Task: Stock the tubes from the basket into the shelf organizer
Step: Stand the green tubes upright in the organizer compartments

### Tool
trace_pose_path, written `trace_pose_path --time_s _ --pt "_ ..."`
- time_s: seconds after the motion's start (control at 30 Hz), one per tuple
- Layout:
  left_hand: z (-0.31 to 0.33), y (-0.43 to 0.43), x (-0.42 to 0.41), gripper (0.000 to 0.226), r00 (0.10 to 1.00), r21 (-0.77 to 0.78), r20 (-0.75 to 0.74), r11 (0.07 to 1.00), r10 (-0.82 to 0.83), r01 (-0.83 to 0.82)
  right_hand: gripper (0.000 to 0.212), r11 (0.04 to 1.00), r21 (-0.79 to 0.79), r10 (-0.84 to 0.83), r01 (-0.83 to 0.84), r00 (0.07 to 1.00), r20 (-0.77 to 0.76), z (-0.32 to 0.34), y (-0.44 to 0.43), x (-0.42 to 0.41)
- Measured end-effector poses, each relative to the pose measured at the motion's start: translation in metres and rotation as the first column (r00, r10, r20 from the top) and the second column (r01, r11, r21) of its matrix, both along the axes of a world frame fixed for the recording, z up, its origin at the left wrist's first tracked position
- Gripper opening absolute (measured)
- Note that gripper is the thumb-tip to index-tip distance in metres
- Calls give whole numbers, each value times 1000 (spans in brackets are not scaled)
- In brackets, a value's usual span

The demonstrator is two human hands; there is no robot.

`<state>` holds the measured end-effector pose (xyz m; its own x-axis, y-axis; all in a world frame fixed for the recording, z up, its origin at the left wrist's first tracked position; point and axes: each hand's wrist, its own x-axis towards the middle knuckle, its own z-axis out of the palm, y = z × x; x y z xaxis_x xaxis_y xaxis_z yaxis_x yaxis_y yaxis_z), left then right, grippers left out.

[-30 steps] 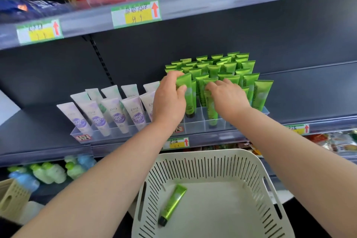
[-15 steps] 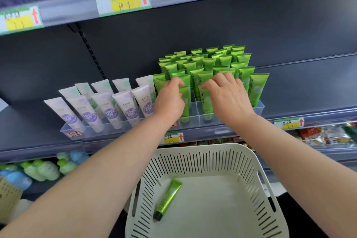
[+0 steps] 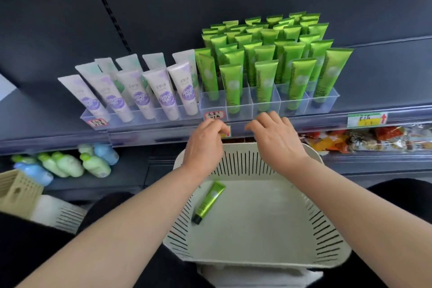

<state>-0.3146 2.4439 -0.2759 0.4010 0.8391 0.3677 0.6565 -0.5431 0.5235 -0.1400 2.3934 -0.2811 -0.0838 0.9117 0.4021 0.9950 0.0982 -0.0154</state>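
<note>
Left hand (image 3: 205, 145) and right hand (image 3: 277, 141) are held over the basket (image 3: 327, 236) — empty, fingers loosely curled; green tube (image 3: 208, 201) inside.

Open basket (image 3: 240, 161) below densely packed organizer (image 3: 268, 107)

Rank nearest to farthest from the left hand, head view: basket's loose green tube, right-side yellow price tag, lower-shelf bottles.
1. loose green tube, below the left hand, in the basket.
2. lower-shelf bottles, to the left.
3. yellow price tag, far right.
</note>
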Motion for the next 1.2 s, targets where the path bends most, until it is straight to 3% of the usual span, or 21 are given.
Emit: trace_pose_path --time_s 0.13,0.33,0.43,0.63,1.03,1.2 --pt "-53 -3 -8 28 974 -217 -222 972 44 -94 45 980 -198 34 -35 999 -8 -37 -7 -4" --pt "-115 0 -16 18 886 -449 -463 855 26 -260 49 917 -393 54 -63 998 -34 -88 -18 -4" --pt "-134 1 -18 7 836 -497 -549 811 -17 -310 45 883 -466 46 -62 998 -45 -107 -24 -1" --pt "-171 4 -17 28 748 -449 -661 830 -59 -331 45 826 -559 32 -69 997 -76 -135 -31 0" --pt "-205 -2 -27 32 672 -450 -738 786 -60 -424 42 808 -581 22 -103 989 -144 -147 -32 -6" --pt "-200 -10 -25 24 754 -539 -653 747 -79 -389 43 820 -565 17 -93 990 -137 -141 -31 -4"
